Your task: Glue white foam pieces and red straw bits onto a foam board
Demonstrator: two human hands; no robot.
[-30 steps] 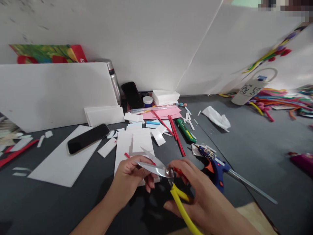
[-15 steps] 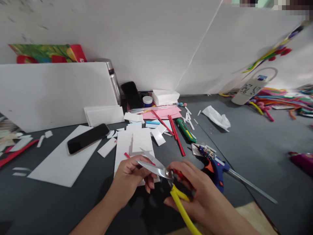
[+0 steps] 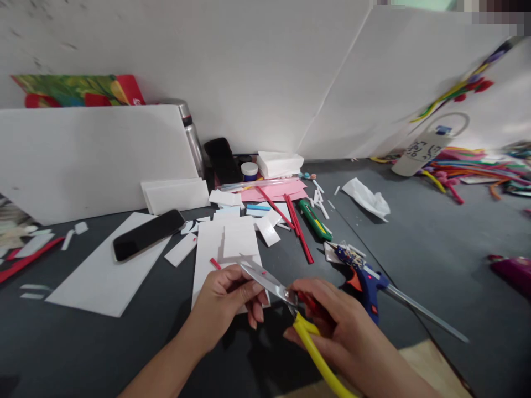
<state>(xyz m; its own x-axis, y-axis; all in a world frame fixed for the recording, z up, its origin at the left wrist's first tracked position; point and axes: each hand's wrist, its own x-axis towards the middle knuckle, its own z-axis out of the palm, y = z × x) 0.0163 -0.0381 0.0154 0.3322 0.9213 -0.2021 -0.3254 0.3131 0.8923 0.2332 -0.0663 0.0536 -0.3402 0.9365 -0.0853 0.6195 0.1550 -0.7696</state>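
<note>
My right hand grips a pair of scissors with yellow handles and some red near the pivot. The blades lie nearly together, pointing left, their tip at the fingertips of my left hand. That hand is pinched closed on a thin red stick. One end of the stick shows above the knuckles; the fingers hide its middle. A tiny red bit shows at the blade. Behind the hands lies a white card sheet with a smaller white piece on it.
A blue glue gun lies beside my right hand, with a green cutter and red sticks behind. On the left, a phone rests on white board. A steel flask and white bottle stand farther back.
The scissor blades, spread apart before, have come together. My right hand has shifted slightly right and down. The left hand stays nearly where it was.
</note>
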